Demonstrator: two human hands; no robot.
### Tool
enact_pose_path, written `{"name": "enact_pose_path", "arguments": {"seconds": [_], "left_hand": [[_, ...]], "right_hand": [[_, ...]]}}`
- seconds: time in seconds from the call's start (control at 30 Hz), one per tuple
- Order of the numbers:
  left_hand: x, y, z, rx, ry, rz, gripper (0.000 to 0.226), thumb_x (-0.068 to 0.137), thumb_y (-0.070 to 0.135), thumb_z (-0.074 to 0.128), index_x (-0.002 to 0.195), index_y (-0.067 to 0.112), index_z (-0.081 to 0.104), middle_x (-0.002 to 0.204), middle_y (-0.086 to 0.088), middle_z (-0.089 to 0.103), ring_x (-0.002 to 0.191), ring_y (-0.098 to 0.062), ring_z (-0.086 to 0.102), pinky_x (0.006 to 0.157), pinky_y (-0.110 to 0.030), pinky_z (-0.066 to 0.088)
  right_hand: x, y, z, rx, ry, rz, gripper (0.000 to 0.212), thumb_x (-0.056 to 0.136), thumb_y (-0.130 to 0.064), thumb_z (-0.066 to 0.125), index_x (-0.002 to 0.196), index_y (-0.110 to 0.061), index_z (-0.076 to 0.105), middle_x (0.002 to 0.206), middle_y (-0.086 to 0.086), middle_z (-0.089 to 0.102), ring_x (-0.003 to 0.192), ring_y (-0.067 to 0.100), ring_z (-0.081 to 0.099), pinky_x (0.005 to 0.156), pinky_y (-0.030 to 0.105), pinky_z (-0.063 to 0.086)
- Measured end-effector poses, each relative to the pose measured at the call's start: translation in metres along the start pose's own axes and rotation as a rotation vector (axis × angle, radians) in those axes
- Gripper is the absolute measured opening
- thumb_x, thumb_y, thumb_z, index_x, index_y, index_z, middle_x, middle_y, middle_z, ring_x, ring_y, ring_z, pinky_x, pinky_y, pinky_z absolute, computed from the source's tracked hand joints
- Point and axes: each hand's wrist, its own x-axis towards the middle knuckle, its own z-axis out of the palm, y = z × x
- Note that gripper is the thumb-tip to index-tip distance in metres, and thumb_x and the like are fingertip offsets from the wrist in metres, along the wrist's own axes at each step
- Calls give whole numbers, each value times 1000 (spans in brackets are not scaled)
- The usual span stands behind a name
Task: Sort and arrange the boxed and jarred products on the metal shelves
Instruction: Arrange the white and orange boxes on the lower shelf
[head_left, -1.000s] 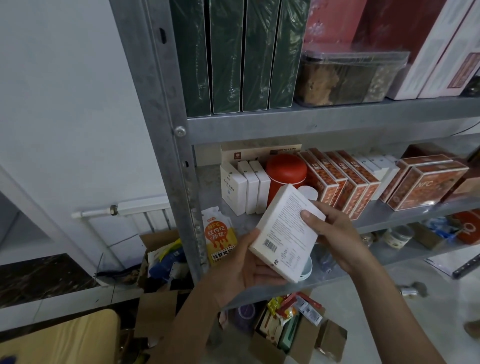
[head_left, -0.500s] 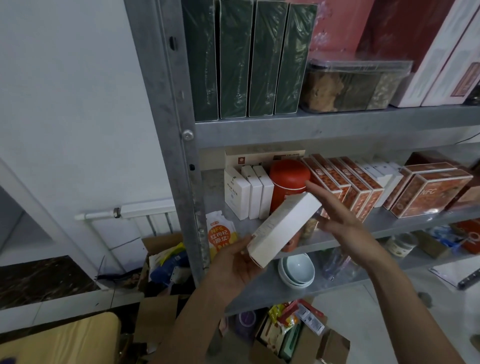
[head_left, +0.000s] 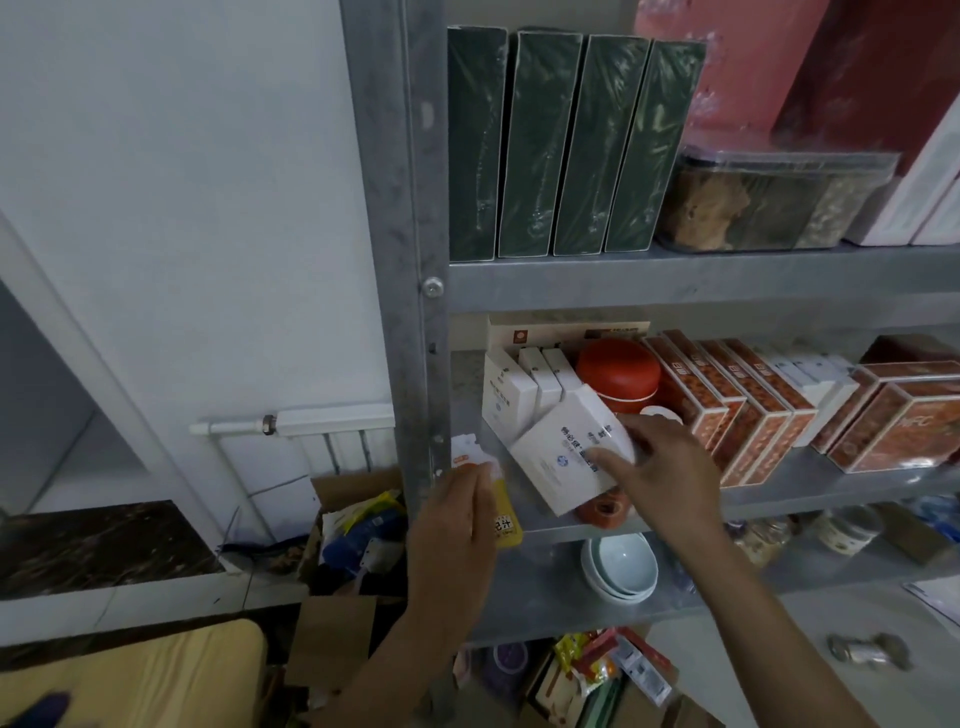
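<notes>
Centre frame, I see the right hand (head_left: 662, 470) pinching a smooth white cardboard box (head_left: 558, 457), thumb on its printed face; whether the left hand (head_left: 457, 525) grips anything, I cannot tell.

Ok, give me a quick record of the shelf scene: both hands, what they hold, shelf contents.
Right hand: grips white box, tilted, before red jar
Left hand: on yellow pouch, grip unclear
Middle shelf: small white boxes, orange boxes
Top shelf: green boxes
Lower shelf: bowls
</notes>
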Motion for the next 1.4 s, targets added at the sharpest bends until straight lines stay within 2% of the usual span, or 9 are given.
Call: {"name": "enact_pose_path", "arguments": {"seconds": [0.13,0.23,0.33,0.63,0.8,1.0,1.17,1.27,1.4], "left_hand": [[21,-13,-15,320,379,518,36,102,20,39,134,5,47,142,-19,38,136,-29,38,108,-44,40],[51,-23,-18,573,480,501,60,100,23,39,154,10,16,160,-13,5,150,-24,2,120,-45,19],[67,-38,-8,685,474,526,62,104,28,28,155,12,-3,161,-9,-19,150,-24,-9,121,-42,11],[76,-47,1,568,519,566,59,104,30,26,156,16,1,162,-6,-16,150,-27,-1,117,-47,21],[75,-44,1,527,520,565,59,104,29,26,156,15,1,162,-6,-16,132,-42,31,116,-47,23],[75,-47,1,509,517,555,59,104,29,27,156,16,2,163,-6,-14,135,-41,30,117,-47,22],[76,-47,1,483,514,548,60,103,29,29,156,16,5,163,-6,-12,137,-40,29,114,-49,29],[76,-46,1,472,515,545,58,104,30,26,156,16,4,163,-5,-12,149,-30,9,115,-48,27],[76,-45,1,483,510,542,57,105,32,21,156,17,3,163,-5,-13,147,-34,16,115,-49,27]], "right_hand": [[-4,-11,31,-228,-36,-31,47,78,-38,79,115,-11,68,100,13,71,91,29,65,72,34,52],[0,-19,51,-335,-94,-15,51,84,-43,72,123,-12,64,98,12,70,88,28,65,73,34,50],[8,-29,66,-394,-100,-46,43,86,-40,70,112,-5,67,89,15,69,80,28,65,67,33,48],[23,-42,93,-275,-116,107,38,94,-40,58,107,-5,65,98,13,66,87,27,62,63,29,43],[27,-47,99,-303,-149,96,42,95,-43,53,113,-7,62,102,10,64,89,23,61,62,28,44],[23,-45,97,-325,-73,68,53,96,-52,48,105,-4,68,89,15,66,77,28,62,61,32,49],[50,-42,87,-187,32,81,44,97,-43,49,108,-6,69,101,18,61,92,30,58,72,39,50],[79,-50,89,-322,-121,47,49,99,-46,42,132,-12,56,129,20,51,119,34,46,92,43,41],[107,-60,104,-609,-362,-31,58,100,-50,35,144,-11,41,151,16,26,138,35,24,111,44,24]]}}
